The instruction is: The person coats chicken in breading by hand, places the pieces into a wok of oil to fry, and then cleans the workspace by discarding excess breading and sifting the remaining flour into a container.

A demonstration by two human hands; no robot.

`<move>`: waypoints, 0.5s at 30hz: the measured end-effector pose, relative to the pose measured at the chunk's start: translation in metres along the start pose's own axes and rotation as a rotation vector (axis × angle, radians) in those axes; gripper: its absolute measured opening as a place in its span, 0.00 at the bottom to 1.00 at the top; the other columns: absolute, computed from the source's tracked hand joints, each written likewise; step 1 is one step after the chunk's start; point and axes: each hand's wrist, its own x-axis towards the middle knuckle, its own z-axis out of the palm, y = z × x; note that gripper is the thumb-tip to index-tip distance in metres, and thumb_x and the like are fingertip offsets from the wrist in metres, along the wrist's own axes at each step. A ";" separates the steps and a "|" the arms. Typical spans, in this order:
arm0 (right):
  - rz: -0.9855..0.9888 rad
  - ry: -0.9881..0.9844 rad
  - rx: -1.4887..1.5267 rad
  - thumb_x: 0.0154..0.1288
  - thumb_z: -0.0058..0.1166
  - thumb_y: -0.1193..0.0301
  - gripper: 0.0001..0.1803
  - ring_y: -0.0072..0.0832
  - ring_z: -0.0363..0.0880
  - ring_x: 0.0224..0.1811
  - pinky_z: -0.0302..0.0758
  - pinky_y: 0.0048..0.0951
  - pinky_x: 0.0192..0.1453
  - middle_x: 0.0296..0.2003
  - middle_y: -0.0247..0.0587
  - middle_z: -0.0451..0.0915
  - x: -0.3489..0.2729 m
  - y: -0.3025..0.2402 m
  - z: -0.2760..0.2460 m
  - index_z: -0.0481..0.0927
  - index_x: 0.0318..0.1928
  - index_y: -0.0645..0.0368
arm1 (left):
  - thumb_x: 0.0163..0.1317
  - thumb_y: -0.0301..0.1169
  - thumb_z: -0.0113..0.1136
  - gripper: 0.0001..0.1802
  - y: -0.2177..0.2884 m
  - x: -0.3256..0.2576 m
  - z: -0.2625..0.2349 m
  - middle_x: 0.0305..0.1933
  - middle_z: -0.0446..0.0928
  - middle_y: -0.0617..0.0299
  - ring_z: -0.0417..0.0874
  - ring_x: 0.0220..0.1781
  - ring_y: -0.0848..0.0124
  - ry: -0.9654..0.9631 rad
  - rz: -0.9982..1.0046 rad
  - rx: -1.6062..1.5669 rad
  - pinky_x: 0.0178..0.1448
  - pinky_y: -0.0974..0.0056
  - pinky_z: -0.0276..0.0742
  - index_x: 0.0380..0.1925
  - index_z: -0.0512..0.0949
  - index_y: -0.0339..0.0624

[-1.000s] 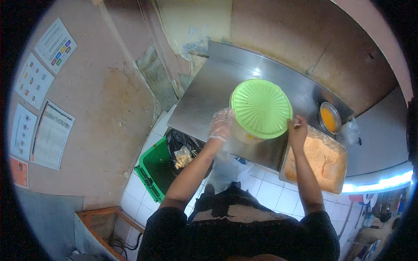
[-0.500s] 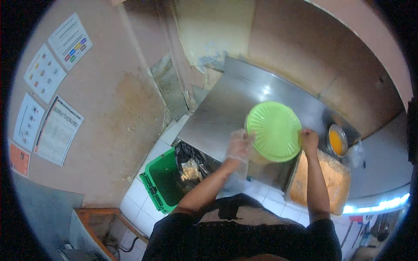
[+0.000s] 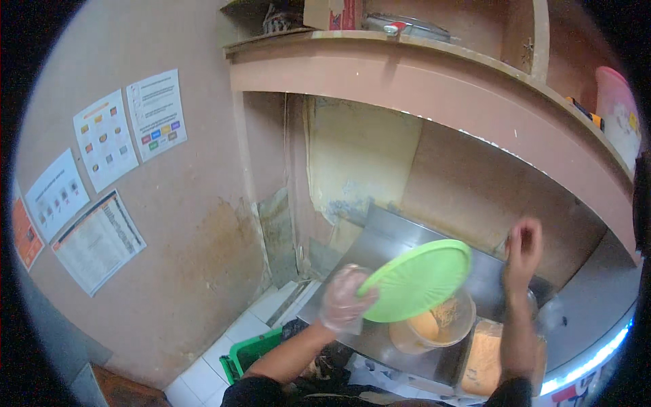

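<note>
The round, ribbed, light-green plastic lid (image 3: 415, 279) hangs tilted in the air above the steel counter (image 3: 390, 234), its far edge higher than the near one. We grip it at its left rim with our left hand (image 3: 344, 298), which wears a thin clear plastic glove; the fingers are closed on the edge of the lid and carry it alone. Our right hand (image 3: 523, 247) is bare and raised just to the right of the lid, apart from it, holding nothing that we can make out; its fingers are loosely curled together, and we cannot tell whether anything small sits between them.

Directly below the lid stands a round, translucent plastic tub (image 3: 434, 325) with an orange-yellow, crumbly filling, uncovered, half hidden by the lid's lower edge. To its right, near the counter's front edge, lies a rectangular clear container (image 3: 485, 359) holding a similar orange-brown filling, partly behind our right forearm.

On the tiled floor to the left of the counter we see a green plastic crate (image 3: 247, 353). The pinkish wall at left carries several printed paper sheets (image 3: 125, 132). Overhead runs a thick plastered shelf (image 3: 420, 85), with a pink plastic container (image 3: 617, 102) standing at its right end.
</note>
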 end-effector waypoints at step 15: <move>0.544 -0.416 0.646 0.73 0.40 0.52 0.29 0.36 0.80 0.43 0.77 0.40 0.45 0.47 0.51 0.79 0.223 -0.148 0.231 0.66 0.61 0.65 | 0.59 0.35 0.53 0.07 -0.141 -0.255 0.105 0.32 0.77 0.60 0.80 0.38 0.62 -1.062 0.275 0.460 0.34 0.58 0.77 0.36 0.78 0.52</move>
